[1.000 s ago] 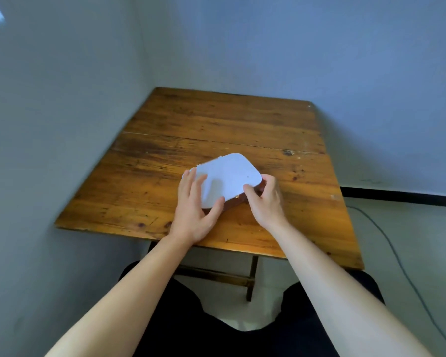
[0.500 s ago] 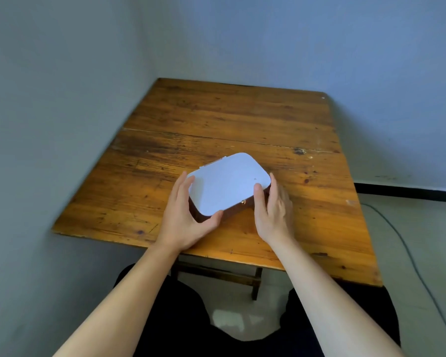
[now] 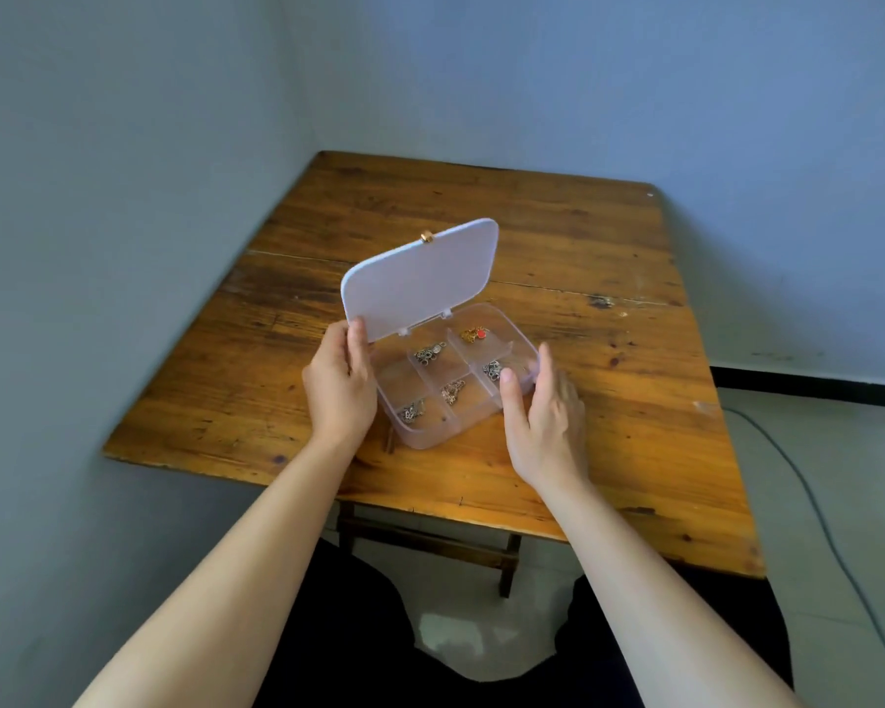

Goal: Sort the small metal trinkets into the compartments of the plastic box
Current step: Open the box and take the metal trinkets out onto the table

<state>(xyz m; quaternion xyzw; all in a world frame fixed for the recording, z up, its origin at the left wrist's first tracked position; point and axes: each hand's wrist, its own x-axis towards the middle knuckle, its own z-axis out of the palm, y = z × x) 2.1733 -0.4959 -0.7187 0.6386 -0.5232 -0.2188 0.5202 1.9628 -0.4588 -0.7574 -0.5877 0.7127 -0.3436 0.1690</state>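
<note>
A clear plastic box (image 3: pixel 426 441) with several compartments sits on the wooden table (image 3: pixel 619 411), its frosted lid (image 3: pixel 420 278) raised on the far hinge. Small heaps of trinkets lie in separate compartments: silver ones (image 3: pixel 428 353), a gold and red one (image 3: pixel 473 334), more silver (image 3: pixel 491 369), rose-gold (image 3: pixel 452 390) and silver (image 3: pixel 412 412). My left hand (image 3: pixel 338 385) grips the lid's left edge. My right hand (image 3: pixel 542 411) clasps the box's right front corner, thumb on the rim. A small gold piece (image 3: pixel 426 238) shows just behind the lid's top edge.
The table stands in a corner, with walls close on the left and at the back. A thin cable (image 3: pixel 813 508) runs over the floor on the right. My dark-clad legs (image 3: pixel 358 631) are below the table's near edge.
The box was shut under both hands; its lid has now swung up and back, showing the compartments. My left hand moved to the lid's edge, my right hand to the box's right side.
</note>
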